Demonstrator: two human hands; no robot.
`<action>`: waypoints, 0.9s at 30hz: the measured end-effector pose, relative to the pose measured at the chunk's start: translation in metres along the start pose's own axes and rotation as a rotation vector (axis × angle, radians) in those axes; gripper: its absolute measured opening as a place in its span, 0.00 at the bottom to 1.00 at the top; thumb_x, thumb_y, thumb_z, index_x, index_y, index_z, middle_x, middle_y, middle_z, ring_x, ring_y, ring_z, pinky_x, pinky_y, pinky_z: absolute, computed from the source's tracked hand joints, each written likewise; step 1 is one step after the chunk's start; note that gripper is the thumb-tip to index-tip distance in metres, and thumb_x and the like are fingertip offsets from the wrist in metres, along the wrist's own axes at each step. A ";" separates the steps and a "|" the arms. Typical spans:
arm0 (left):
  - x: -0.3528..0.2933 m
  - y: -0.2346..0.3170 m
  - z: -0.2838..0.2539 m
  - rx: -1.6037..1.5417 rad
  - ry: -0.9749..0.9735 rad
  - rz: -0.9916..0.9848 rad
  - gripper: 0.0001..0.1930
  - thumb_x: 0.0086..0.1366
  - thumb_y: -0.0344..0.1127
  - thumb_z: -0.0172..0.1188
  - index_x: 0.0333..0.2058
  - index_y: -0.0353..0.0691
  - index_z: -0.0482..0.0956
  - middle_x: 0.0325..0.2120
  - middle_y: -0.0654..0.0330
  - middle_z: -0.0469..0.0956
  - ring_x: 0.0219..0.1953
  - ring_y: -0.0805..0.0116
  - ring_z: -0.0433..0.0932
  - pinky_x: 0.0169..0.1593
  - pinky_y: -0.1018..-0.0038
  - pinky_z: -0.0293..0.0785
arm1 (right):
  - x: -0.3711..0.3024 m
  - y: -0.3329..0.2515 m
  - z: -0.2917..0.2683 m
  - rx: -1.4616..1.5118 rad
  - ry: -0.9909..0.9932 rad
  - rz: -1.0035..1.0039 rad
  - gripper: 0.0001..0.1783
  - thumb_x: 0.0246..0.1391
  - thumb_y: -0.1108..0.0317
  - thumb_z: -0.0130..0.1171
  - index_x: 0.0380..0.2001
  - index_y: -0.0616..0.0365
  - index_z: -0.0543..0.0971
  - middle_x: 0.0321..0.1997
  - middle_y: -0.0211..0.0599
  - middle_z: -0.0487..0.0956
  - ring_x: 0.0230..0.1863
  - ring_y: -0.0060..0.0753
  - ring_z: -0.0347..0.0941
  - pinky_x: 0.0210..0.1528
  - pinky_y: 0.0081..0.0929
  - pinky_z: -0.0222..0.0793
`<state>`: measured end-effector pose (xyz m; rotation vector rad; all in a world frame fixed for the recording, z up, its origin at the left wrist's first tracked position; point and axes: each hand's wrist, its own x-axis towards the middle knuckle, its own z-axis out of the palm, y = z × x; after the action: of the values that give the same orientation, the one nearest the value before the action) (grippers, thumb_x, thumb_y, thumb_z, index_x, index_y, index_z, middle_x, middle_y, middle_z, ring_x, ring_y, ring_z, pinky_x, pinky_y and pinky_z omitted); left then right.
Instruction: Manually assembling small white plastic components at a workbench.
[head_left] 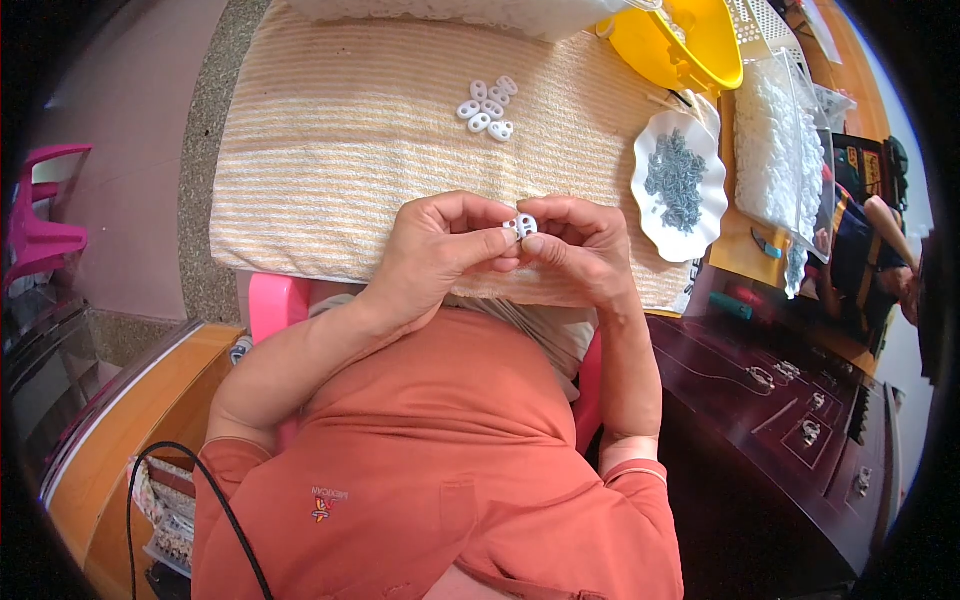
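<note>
Between my two hands, near the front edge of the towel, is a small white plastic cord lock (pixel 526 226) with two holes. My left hand (pixel 440 240) pinches its left side between thumb and fingers. The thumb and forefinger of my right hand (pixel 590 245) close on its right side. Fingertips cover part of the piece. Farther off on the towel lies a loose cluster of several similar white two-holed cord locks (pixel 487 107). A white wavy-rimmed dish (pixel 648 212) to the right holds a heap of small dark grey metal pieces, seemingly springs (pixel 677 180).
A striped towel (pixel 320 150) covers the table. At the far right stand a yellow basin (pixel 650 50) and a clear bag of white pieces (pixel 770 150). A large translucent bag (pixel 450 8) lies along the back edge. Another person's arm (pixel 890 225) shows at right.
</note>
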<state>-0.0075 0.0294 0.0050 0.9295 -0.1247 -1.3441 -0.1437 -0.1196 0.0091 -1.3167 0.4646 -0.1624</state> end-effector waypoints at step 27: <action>-0.004 0.006 0.005 -0.127 -0.001 -0.091 0.08 0.61 0.24 0.60 0.40 0.32 0.76 0.33 0.56 0.80 0.34 0.70 0.81 0.40 0.78 0.81 | 0.000 -0.001 -0.003 0.140 -0.031 0.079 0.17 0.51 0.77 0.63 0.45 0.70 0.77 0.38 0.44 0.82 0.34 0.29 0.80 0.37 0.25 0.80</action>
<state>-0.0069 0.0299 0.0133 0.8354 0.0023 -1.4195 -0.1445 -0.1225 0.0092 -1.1604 0.4704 -0.1066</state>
